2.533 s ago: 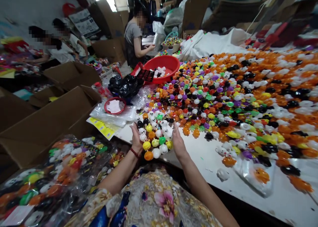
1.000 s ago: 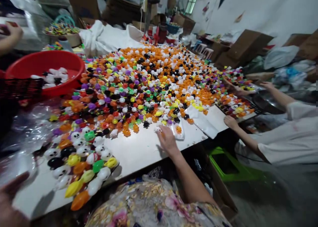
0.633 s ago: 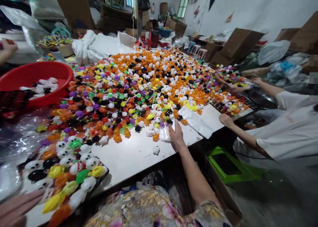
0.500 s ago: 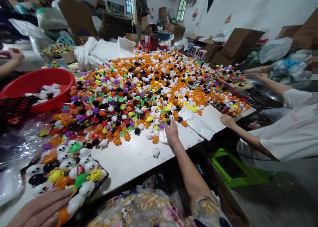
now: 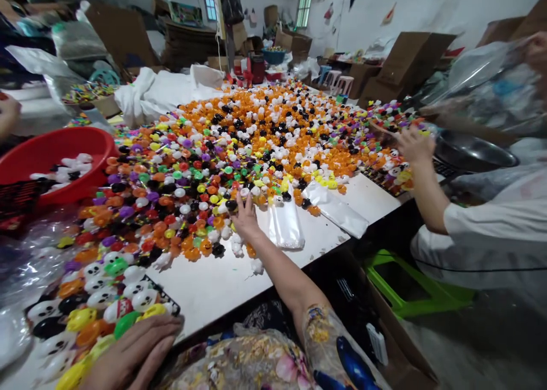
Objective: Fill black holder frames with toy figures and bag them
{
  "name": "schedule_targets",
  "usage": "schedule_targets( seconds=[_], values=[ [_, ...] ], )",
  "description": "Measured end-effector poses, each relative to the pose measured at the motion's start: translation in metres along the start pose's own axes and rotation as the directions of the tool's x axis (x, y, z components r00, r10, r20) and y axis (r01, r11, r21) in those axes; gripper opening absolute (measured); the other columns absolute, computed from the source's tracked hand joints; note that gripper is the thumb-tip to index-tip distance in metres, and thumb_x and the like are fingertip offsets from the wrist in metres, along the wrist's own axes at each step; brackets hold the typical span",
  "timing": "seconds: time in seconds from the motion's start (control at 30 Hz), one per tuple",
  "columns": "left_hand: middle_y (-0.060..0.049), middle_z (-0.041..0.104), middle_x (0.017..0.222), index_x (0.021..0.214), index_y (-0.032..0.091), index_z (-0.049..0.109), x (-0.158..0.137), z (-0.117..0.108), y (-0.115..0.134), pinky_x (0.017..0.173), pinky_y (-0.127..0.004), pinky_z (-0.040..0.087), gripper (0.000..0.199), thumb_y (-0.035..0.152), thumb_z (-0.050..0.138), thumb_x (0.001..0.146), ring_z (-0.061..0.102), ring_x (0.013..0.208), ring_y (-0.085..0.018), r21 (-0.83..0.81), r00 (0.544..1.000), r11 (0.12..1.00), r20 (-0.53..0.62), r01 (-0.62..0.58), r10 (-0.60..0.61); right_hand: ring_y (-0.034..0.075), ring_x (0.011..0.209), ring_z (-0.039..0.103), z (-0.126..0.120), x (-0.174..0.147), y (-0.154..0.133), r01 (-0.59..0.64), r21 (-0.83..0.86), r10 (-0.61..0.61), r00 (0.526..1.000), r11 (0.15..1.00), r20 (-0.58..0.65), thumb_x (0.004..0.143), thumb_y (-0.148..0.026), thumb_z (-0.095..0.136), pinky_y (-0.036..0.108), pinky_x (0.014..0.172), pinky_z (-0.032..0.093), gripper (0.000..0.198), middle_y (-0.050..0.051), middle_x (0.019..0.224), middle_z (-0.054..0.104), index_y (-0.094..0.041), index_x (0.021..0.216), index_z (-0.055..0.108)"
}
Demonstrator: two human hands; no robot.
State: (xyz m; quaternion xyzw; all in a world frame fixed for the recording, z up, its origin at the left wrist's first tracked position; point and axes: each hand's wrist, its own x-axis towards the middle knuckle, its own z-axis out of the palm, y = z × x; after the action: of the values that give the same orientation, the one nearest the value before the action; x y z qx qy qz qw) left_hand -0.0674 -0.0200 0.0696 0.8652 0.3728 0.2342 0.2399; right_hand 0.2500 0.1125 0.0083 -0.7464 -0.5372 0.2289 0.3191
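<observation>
A dark tray (image 5: 174,306) at the lower left holds rows of small plastic figure heads, with white skulls (image 5: 101,297), a green one (image 5: 116,266) and yellow ones among them. My left hand (image 5: 139,347) lies across the tray's near right part, fingers stretched out, covering some figures. Out over the near edge of a big heap of mixed small figures (image 5: 256,134), my right hand (image 5: 245,216) reaches with its fingers apart. Its fingertips are among white, black and orange pieces, and I see nothing held. Right of it lies a stack of clear plastic bags (image 5: 286,225).
A red basin (image 5: 106,151) with white and black pieces stands at the left, near crumpled clear plastic (image 5: 40,253). More flat bags (image 5: 337,210) lie on the white table (image 5: 205,290). A co-worker's hand (image 5: 416,145) is at the right, above a green stool (image 5: 419,290).
My right hand has moved left from the plastic bags to the heap. My left hand has shifted right over the tray. The co-worker's arms have moved, one lifting clear plastic.
</observation>
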Motion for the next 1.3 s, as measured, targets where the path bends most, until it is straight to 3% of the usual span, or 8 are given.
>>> schedule_targets(
  seconds=[0.13,0.23,0.4,0.47,0.57,0.73,0.9,1.3],
  values=[
    [0.002,0.078,0.098,0.096,0.042,0.076,0.02,0.003,0.024,0.077,-0.029,0.062,0.025,0.053,0.055,0.085,0.074,0.088,-0.023,-0.099,0.98,0.985,0.15,0.142,-0.126,0.033,0.151,0.012,-0.02,-0.014,0.003,0.121,-0.053,-0.118,0.991,0.991,0.062,0.086,-0.032,0.063,0.057,0.12,0.009,0.077,0.009,0.163,0.022,-0.028,0.155,0.029],
    [0.001,0.077,0.097,0.093,0.039,0.075,0.035,0.016,0.039,0.078,-0.027,0.06,0.031,0.057,0.051,0.087,0.072,0.089,-0.022,-0.224,0.935,0.941,0.306,0.255,-0.18,0.029,0.151,0.016,-0.042,-0.041,0.034,0.181,-0.044,-0.183,0.98,0.983,-0.072,0.091,-0.042,0.054,0.058,0.121,0.004,0.064,0.008,0.159,0.032,-0.029,0.151,0.036],
    [-0.003,0.075,0.099,0.1,0.028,0.074,0.061,0.058,0.046,0.087,-0.027,0.055,0.04,0.055,0.044,0.094,0.069,0.094,-0.02,-0.457,0.814,0.825,0.581,0.332,-0.005,0.038,0.148,0.017,-0.065,-0.081,0.104,-0.034,-0.046,0.016,0.938,0.998,-0.347,0.077,-0.061,0.065,0.064,0.118,0.007,0.092,0.019,0.157,0.031,-0.017,0.151,0.034],
    [-0.005,0.073,0.111,0.109,0.027,0.071,0.07,0.082,0.044,0.096,-0.029,0.052,0.04,0.051,0.043,0.096,0.067,0.104,-0.02,-0.548,0.844,0.802,0.526,0.239,0.107,0.043,0.144,0.023,-0.068,-0.087,0.119,-0.16,-0.009,0.144,0.91,0.987,-0.388,0.069,-0.063,0.07,0.064,0.116,0.015,0.102,0.024,0.151,0.037,-0.012,0.15,0.034],
    [-0.007,0.063,0.133,0.123,0.03,0.065,0.085,0.123,0.043,0.112,-0.038,0.04,0.036,0.043,0.045,0.097,0.053,0.13,-0.023,-0.528,0.892,0.846,0.346,-0.072,0.292,0.043,0.137,0.037,-0.075,-0.085,0.121,-0.288,0.009,0.268,0.878,0.958,-0.397,0.07,-0.059,0.07,0.059,0.111,0.029,0.097,0.027,0.139,0.049,-0.01,0.147,0.037],
    [-0.013,0.053,0.144,0.132,0.022,0.057,0.108,0.187,0.043,0.119,-0.057,0.023,0.04,0.038,0.045,0.098,0.037,0.143,-0.03,0.062,0.877,0.899,0.257,-0.433,0.405,0.029,0.106,0.066,-0.1,-0.074,0.102,-0.473,-0.32,0.4,0.876,0.821,-0.269,0.093,-0.047,0.048,0.036,0.089,0.049,0.052,0.018,0.115,0.068,-0.012,0.132,0.047],
    [-0.016,0.053,0.144,0.132,0.017,0.055,0.131,0.216,0.04,0.119,-0.055,0.019,0.045,0.043,0.044,0.097,0.038,0.142,-0.03,0.374,0.901,0.82,0.178,-0.434,0.396,0.025,0.092,0.07,-0.123,-0.072,0.089,-0.412,-0.515,0.362,0.911,0.752,-0.201,0.102,-0.032,0.037,0.031,0.078,0.048,0.031,0.016,0.095,0.073,-0.013,0.113,0.059],
    [-0.018,0.057,0.137,0.12,0.017,0.06,0.166,0.226,0.051,0.118,-0.062,0.016,0.033,0.034,0.05,0.094,0.042,0.138,-0.032,0.315,0.936,0.885,0.037,-0.342,0.349,0.028,0.094,0.071,-0.154,-0.062,0.075,-0.302,-0.657,0.214,0.953,0.691,-0.213,0.103,-0.025,0.034,0.032,0.076,0.048,0.035,0.023,0.092,0.072,-0.006,0.107,0.063]
  ],
)
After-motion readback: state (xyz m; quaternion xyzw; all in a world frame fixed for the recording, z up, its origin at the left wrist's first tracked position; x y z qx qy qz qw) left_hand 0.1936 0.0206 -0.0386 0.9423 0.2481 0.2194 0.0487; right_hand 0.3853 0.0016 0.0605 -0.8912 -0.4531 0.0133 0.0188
